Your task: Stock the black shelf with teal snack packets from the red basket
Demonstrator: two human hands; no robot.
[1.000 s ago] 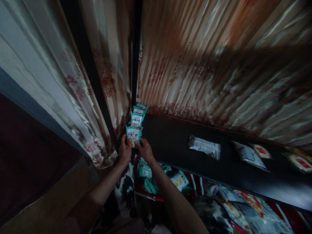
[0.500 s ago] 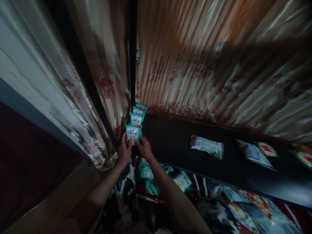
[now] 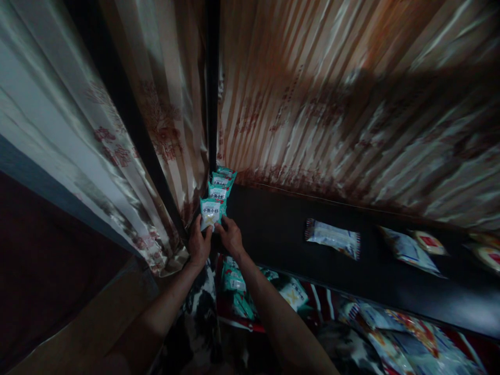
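Observation:
Both my hands are at the left end of a black shelf (image 3: 265, 219), on the front packet of a row. This teal-and-white snack packet (image 3: 211, 210) stands tilted, its printed face toward me. My left hand (image 3: 199, 244) grips its lower left edge, and my right hand (image 3: 230, 235) holds the lower right, thumbs close together on the front. Behind it, several matching snack packets (image 3: 219, 193) lean in a line back to the corner post. Their lower parts are hidden by the packets in front.
Right along the shelf lie a white-and-blue packet (image 3: 333, 237), another packet (image 3: 410, 251) and a small round-looking pack (image 3: 428, 242). Below are a red container (image 3: 250, 327) of teal packets and more mixed packets (image 3: 425, 333). Curtains (image 3: 312, 104) and a black post (image 3: 212, 104) border the shelf.
The front packet has shifted very slightly back and left against the row, with both hands still on it. The view has moved a little; everything else looks the same.

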